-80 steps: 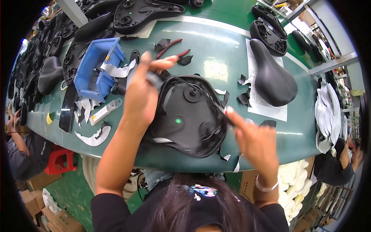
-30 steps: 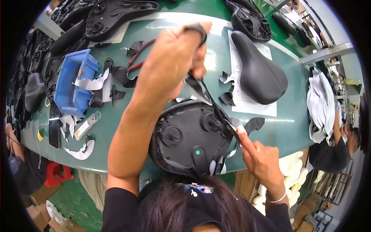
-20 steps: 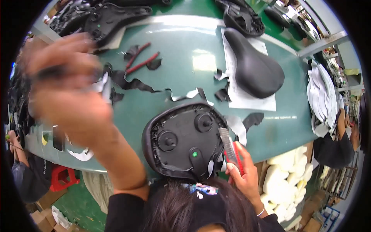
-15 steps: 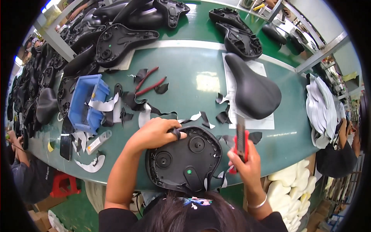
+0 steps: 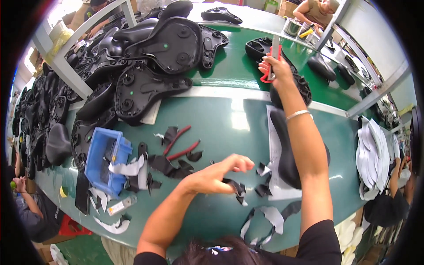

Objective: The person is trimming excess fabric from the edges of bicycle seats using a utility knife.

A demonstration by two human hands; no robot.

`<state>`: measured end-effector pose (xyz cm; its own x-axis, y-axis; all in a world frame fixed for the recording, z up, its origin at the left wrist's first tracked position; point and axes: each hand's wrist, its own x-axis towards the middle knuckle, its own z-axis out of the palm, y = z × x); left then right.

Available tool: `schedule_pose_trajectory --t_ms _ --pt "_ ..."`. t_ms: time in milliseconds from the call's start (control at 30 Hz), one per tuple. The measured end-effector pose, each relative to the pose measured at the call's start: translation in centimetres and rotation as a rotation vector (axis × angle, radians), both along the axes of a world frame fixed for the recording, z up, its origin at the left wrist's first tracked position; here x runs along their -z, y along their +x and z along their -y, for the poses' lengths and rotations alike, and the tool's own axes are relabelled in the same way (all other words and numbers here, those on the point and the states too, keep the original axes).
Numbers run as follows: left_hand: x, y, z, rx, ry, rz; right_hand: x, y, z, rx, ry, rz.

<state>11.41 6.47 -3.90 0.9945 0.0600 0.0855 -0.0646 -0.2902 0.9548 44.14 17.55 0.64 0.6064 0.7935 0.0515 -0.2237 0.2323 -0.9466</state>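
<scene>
My left hand (image 5: 221, 175) hovers over the near middle of the green table, thumb and fingers apart, holding nothing. Just beyond its thumb lies a curled black-and-white offcut (image 5: 240, 192). My right arm stretches far forward, and my right hand (image 5: 279, 70) is closed round a red-handled utility knife (image 5: 273, 66), blade pointing up. Behind that hand are upturned saddles (image 5: 302, 90) at the table's far side, partly hidden. My right forearm covers part of a black saddle (image 5: 288, 154) lying on a white paper sheet (image 5: 274, 187).
Saddles (image 5: 165, 44) are heaped at the back left. A blue bin (image 5: 104, 163), red-handled pliers (image 5: 183, 150) and black scraps (image 5: 176, 170) lie left. Pale strips (image 5: 274, 218) lie near right; white covers (image 5: 372, 159) hang at the right edge. Metal posts (image 5: 70, 75) flank the table. Other people work around.
The upturned saddle under my left hand has left the near edge; one with a green dot now tops the back-left pile. My right hand has moved far forward with the knife. The view has tilted up.
</scene>
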Motion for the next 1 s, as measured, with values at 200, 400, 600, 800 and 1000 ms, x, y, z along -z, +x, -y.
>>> schedule_pose_trajectory --t_ms 200,400,600,800,1000 --pt "2.5 1.2 -1.1 -0.460 -0.084 0.247 4.8 3.6 -11.0 0.261 -0.236 0.109" --pt "1.1 1.2 -2.1 -0.546 -0.079 0.352 5.0 4.4 -10.9 0.372 -0.198 0.164" --pt "2.7 0.8 -3.0 -0.522 -0.782 0.419 -1.4 -3.8 7.5 -0.126 -0.241 0.055" --pt "-0.7 -2.6 -1.5 -0.554 -1.264 0.083 -1.8 -13.5 25.2 -0.306 -0.454 0.373" --pt "-2.1 -6.5 2.1 -0.818 -0.849 -0.038 -1.5 -18.6 30.7 -0.236 -0.257 0.616"
